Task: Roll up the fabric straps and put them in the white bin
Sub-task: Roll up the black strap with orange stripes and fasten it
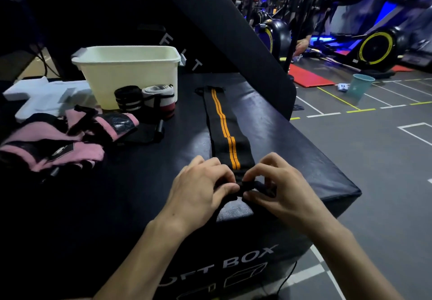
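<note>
A long black strap with an orange stripe [224, 124] lies flat on the black soft box [145, 178], running away from me. My left hand [201, 189] and my right hand [278, 187] both pinch its near end, where the fabric is curled into a small fold. The white bin [126, 70] stands at the back left of the box top. Right in front of the bin sit two rolled straps, a black one [128, 98] and a grey, white and dark red one [161, 99].
Pink and black straps [58, 140] lie in a loose heap at the left, with white foam pieces [44, 96] behind them. The box's right edge drops to the gym floor, where a teal bucket [361, 86], a red mat [308, 76] and exercise bikes [376, 47] stand.
</note>
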Tool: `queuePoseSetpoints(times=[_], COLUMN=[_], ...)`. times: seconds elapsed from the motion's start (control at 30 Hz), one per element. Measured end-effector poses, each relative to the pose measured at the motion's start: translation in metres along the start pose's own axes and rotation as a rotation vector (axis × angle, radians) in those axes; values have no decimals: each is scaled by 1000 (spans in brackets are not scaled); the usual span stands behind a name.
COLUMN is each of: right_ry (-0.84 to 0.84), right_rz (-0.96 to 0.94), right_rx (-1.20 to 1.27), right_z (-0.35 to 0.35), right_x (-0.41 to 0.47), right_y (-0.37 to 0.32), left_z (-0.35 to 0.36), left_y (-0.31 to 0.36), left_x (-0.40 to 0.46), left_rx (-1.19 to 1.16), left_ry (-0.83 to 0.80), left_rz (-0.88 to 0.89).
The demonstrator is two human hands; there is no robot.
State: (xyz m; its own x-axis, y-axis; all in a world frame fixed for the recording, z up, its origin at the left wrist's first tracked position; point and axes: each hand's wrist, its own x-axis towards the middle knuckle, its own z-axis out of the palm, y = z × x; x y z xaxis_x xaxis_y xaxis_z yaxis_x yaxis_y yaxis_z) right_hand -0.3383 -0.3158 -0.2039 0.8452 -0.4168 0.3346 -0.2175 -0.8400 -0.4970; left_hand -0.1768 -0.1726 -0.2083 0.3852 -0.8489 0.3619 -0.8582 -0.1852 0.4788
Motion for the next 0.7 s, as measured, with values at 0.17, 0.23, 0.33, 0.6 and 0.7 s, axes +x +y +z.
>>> queuePoseSetpoints(times=[0.17, 0.23, 0.33, 0.6, 0.7], right_ry=[111, 108, 97, -13, -48], right_rz=[-143, -190, -193, -69, -39], right_rx=[-178, -180, -161, -33, 0], right_z=[8, 10, 7, 3, 2], right_x=[8, 12, 10, 15, 19], right_y=[8, 10, 9, 9, 12], left_z=[-1, -1, -4, -4, -3], left_y=[-1, -1, 1, 4, 5], left_x=[6, 7, 3, -10, -9], left_rx=[-88, -115, -138, -184, -30], left_ry=[-56, -79, -104, 6, 54], left_rz=[-61, -89, -103, -9, 42])
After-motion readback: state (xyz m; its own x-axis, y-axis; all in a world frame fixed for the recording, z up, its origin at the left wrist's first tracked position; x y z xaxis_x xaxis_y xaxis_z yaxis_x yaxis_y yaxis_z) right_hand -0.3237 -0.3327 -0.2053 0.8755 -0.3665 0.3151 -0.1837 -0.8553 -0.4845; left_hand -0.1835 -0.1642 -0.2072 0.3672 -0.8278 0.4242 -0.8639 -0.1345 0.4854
